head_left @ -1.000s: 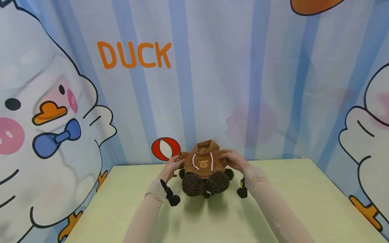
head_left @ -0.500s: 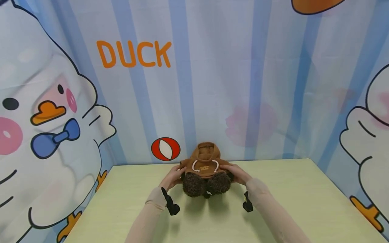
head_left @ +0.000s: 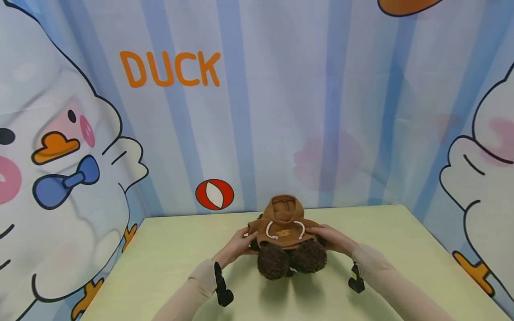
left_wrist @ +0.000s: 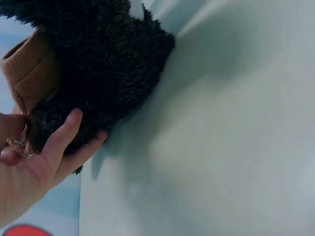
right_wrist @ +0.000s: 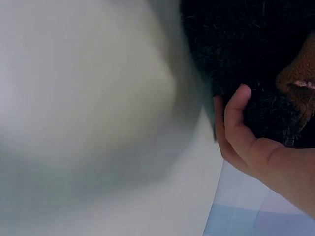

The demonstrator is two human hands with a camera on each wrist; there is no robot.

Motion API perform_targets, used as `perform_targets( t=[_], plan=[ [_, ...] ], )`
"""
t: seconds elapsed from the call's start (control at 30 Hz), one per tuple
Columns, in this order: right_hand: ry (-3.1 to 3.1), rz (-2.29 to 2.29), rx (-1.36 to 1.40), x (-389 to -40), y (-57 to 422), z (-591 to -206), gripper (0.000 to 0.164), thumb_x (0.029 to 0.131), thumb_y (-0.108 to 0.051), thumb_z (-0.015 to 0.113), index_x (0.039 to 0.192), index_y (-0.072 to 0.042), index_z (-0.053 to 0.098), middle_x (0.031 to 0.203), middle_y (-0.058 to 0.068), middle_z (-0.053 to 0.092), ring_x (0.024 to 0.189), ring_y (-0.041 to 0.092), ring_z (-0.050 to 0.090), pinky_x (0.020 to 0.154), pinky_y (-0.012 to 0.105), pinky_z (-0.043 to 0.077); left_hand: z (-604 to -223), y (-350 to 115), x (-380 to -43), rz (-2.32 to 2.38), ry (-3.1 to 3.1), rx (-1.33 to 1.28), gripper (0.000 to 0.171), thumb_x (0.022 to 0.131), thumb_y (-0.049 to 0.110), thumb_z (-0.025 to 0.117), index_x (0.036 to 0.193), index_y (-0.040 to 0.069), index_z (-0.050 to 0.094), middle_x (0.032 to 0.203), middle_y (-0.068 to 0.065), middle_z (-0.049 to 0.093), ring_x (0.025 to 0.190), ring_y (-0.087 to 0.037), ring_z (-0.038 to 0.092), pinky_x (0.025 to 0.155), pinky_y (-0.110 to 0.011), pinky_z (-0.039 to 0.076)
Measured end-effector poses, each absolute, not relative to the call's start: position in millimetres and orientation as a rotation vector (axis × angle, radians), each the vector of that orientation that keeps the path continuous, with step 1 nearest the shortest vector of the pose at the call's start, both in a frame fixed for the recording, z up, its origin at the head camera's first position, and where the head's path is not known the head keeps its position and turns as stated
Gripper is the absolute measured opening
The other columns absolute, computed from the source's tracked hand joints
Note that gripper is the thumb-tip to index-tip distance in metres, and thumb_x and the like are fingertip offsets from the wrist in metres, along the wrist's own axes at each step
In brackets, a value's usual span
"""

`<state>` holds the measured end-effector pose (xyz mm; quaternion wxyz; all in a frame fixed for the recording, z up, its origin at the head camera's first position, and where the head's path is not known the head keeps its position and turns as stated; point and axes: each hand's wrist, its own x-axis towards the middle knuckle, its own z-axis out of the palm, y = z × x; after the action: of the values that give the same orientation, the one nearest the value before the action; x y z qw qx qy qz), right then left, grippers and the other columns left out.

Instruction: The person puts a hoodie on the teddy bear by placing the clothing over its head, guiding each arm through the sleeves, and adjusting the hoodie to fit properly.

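A dark brown fluffy plush toy in a brown hoodie is held at the middle of the table. Two round furry parts bulge forward below the hem. White drawstrings hang on the chest, and the hood stands up with its inside showing; no head is visible in it. My left hand grips the toy's side at the sleeve; in the left wrist view its fingers curl round dark fur. On the other side my right hand holds the toy, its fingers bent against the fur.
The pale yellow-green table ends at a striped blue curtain behind the toy. Curtains with printed ducks stand at left and right. A black wrist camera hangs below each wrist.
Both hands have brought the toy nearer and a little to the right. The hoodie front has tilted back, so more of the hood's inside shows. My right hand has shifted lower along its side.
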<state>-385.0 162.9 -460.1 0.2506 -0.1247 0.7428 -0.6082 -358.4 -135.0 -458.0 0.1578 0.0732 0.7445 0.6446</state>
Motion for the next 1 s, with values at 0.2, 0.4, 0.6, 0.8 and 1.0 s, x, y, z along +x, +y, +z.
perform_targets(
  t=[0.2, 0.4, 0.6, 0.8, 1.0],
  plan=[
    [2.040, -1.644, -0.227, -355.3, 174.9, -452.1, 0.070, 0.085, -0.043, 0.053, 0.131, 0.007, 0.034, 0.110, 0.010, 0.057, 0.090, 0.012, 0.058, 0.080, 0.035, 0.049, -459.8, -125.6, -330.6, 1.845, 2.100, 0.279, 0.050, 0.095, 0.024, 0.041, 0.133, -0.007, 0.029, 0.132, -0.032, 0.035, 0.107, -0.041, 0.053, 0.073, -0.038, 0.053],
    [2.031, -1.618, -0.160, -336.4, 182.7, -450.4, 0.065, 0.090, -0.038, 0.047, 0.134, 0.007, 0.029, 0.120, 0.018, 0.051, 0.096, 0.015, 0.057, 0.083, 0.041, 0.048, -461.7, -122.1, -313.7, 1.834, 2.105, 0.295, 0.048, 0.095, 0.024, 0.042, 0.130, -0.008, 0.032, 0.123, -0.030, 0.043, 0.099, -0.034, 0.059, 0.071, -0.039, 0.053],
    [2.047, -1.627, -0.146, -337.1, 184.4, -455.0, 0.066, 0.090, -0.038, 0.047, 0.135, 0.007, 0.028, 0.125, 0.022, 0.047, 0.102, 0.020, 0.055, 0.083, 0.044, 0.048, -462.3, -122.2, -312.4, 1.852, 2.088, 0.288, 0.048, 0.095, 0.024, 0.042, 0.128, -0.009, 0.033, 0.122, -0.030, 0.044, 0.096, -0.035, 0.060, 0.073, -0.041, 0.052],
    [2.215, -1.583, -0.214, -333.0, 188.7, -448.5, 0.064, 0.089, -0.040, 0.049, 0.134, 0.001, 0.030, 0.130, 0.026, 0.039, 0.113, 0.038, 0.046, 0.080, 0.052, 0.045, -459.2, -120.8, -308.1, 1.741, 2.421, 0.367, 0.043, 0.091, 0.031, 0.049, 0.114, -0.002, 0.037, 0.116, -0.027, 0.048, 0.090, -0.032, 0.059, 0.071, -0.044, 0.052],
    [2.950, -1.274, -0.785, -321.7, 198.4, -434.5, 0.048, 0.084, -0.031, 0.060, 0.124, -0.008, 0.048, 0.127, 0.020, 0.047, 0.112, 0.039, 0.047, 0.079, 0.047, 0.046, -448.5, -115.3, -298.1, 1.404, 3.168, 0.774, 0.037, 0.082, 0.029, 0.063, 0.109, 0.009, 0.049, 0.111, -0.011, 0.048, 0.103, -0.027, 0.045, 0.084, -0.044, 0.039]
  ],
)
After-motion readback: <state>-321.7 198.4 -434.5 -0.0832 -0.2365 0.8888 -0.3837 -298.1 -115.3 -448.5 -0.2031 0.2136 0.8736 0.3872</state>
